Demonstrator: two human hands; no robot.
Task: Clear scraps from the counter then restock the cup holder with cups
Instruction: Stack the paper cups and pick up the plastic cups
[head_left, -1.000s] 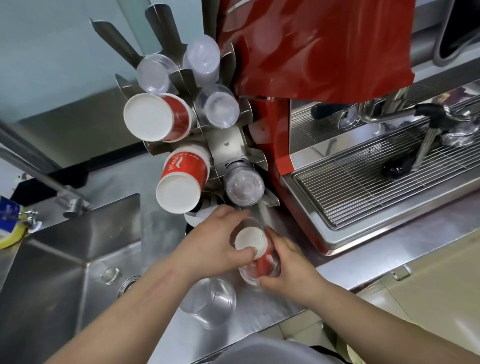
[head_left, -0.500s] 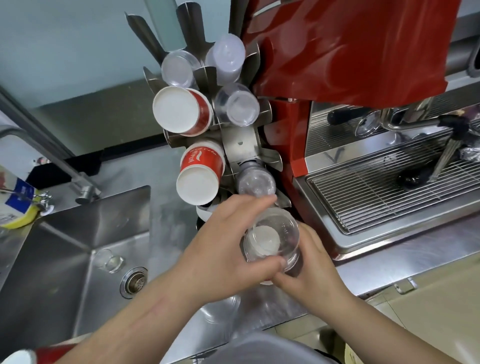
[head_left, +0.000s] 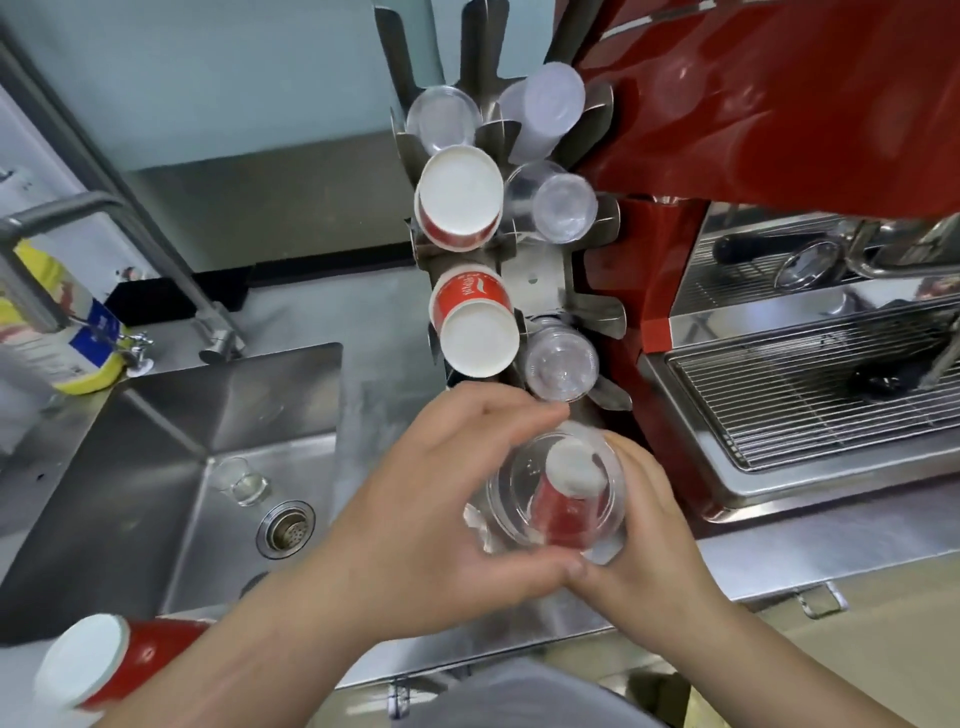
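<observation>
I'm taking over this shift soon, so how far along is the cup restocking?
Mostly done: the cup holder already carries red paper cups and clear cups in its upper slots. In hand: the left hand and right hand hold a clear plastic cup at the lowest slot, a small red cup visible through it. Left: a red cup stack waits beside the sink.

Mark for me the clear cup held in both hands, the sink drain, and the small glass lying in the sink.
clear cup (head_left: 519, 499): head view, on its transparent wall left of the red cup inside.
sink drain (head_left: 285, 529): head view, on the perforated strainer centre.
small glass (head_left: 241, 480): head view, on its side wall.
</observation>
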